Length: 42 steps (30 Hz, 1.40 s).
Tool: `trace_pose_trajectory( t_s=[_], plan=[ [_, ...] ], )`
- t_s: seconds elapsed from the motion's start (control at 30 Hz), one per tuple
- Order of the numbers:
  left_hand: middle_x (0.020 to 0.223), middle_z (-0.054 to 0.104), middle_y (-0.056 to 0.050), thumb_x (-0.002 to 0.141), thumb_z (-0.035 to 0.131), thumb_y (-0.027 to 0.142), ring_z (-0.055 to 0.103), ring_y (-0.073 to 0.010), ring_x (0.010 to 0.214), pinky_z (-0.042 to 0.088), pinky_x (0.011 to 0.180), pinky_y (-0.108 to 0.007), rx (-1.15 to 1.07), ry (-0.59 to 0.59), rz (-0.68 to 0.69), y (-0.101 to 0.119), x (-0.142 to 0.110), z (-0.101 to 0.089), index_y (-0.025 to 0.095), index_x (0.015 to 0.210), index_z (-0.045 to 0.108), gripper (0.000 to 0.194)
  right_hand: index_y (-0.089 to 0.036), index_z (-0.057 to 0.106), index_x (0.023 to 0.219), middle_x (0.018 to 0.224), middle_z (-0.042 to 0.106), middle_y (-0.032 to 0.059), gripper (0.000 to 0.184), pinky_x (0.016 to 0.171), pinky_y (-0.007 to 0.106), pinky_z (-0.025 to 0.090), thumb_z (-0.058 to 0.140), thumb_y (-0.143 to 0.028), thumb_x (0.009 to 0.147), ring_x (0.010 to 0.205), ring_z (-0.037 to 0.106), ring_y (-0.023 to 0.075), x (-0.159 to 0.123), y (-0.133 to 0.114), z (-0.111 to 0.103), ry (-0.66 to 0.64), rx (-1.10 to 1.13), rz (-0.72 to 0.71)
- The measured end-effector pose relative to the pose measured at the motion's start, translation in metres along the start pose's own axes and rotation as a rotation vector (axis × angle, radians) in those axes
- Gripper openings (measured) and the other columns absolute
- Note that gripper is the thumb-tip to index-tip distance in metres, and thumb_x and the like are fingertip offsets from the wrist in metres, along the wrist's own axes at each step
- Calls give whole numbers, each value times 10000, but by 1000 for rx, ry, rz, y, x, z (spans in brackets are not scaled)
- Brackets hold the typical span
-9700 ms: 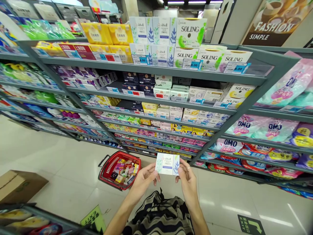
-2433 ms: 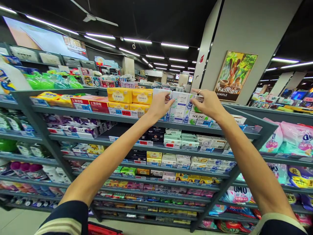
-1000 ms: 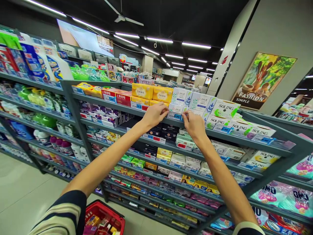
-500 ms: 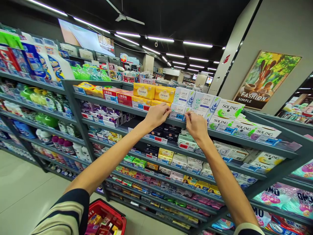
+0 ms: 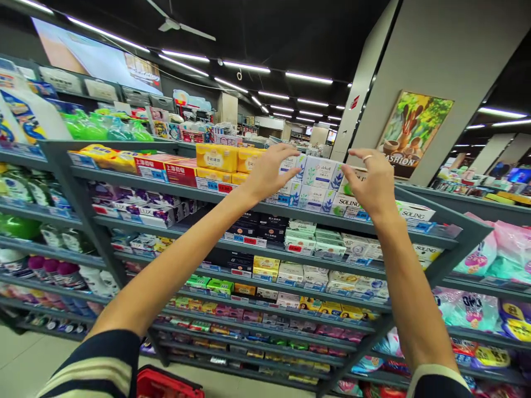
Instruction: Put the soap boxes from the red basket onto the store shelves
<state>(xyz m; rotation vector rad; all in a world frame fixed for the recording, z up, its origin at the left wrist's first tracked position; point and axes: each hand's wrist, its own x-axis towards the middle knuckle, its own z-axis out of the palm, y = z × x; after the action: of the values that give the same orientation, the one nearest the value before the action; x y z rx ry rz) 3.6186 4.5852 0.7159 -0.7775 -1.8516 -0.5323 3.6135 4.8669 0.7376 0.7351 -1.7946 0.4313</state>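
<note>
Reaching up, both arms outstretched | left hand (image 5: 271, 171) and right hand (image 5: 371, 185) flanking white box (image 5: 318, 172) | fingers spread

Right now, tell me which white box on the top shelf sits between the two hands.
The upper dekell box with blue leaf print: it sits between the left hand and right hand. The Soling boxes lie farther right, outside the hands.

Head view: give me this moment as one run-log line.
left hand: on white soap box row | right hand: open beside white soap box | top shelf | red basket below
</note>
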Motion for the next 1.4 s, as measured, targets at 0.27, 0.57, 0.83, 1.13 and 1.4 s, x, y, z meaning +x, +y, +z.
trace_pose_trajectory(
  t_s=[0.27, 0.57, 0.83, 1.13, 1.4],
  plan=[
    [1208, 744, -111, 1013, 566, 188, 653, -238, 1172, 509, 1074, -437, -42, -68, 134, 3, 41, 53, 168, 1231, 733, 276, -243, 745, 1275, 1254, 761, 112, 312, 1025, 548, 504, 568, -251, 1017, 1185, 659, 325, 13, 10, 17, -226, 4, -114],
    [1200, 647, -109, 975, 521, 145, 580, -265, 1185, 475, 1094, -461, 37, -126, 172, 7, 41, 52, 204, 1283, 695, 359, -226, 694, 1323, 1265, 705, 139, 348, 950, 548, 481, 509, -307, 1040, 1150, 597, 351, 13, 6, 16, -274, -87, -135],
    [1220, 646, -116, 992, 549, 167, 587, -257, 1204, 465, 1100, -456, -18, -165, 120, 7, 44, 46, 196, 1269, 692, 314, -245, 702, 1318, 1277, 689, 130, 355, 1026, 579, 451, 596, -267, 980, 1219, 597, 356, 13, 20, 12, -281, -26, -98],
    [1200, 660, -106, 959, 578, 163, 601, -262, 1178, 481, 1087, -478, -48, -145, 101, 0, 42, 45, 235, 1261, 729, 345, -199, 705, 1306, 1257, 686, 150, 366, 1049, 591, 474, 611, -239, 955, 1225, 609, 357, 15, 18, 18, -288, 8, -92],
    [1216, 641, -96, 947, 633, 208, 585, -266, 1189, 472, 1106, -491, -30, -139, 127, 1, 40, 48, 268, 1317, 713, 384, -216, 730, 1251, 1233, 696, 116, 337, 1054, 560, 509, 636, -218, 927, 1163, 647, 326, 15, 23, 15, -273, 116, -80]
  ],
)
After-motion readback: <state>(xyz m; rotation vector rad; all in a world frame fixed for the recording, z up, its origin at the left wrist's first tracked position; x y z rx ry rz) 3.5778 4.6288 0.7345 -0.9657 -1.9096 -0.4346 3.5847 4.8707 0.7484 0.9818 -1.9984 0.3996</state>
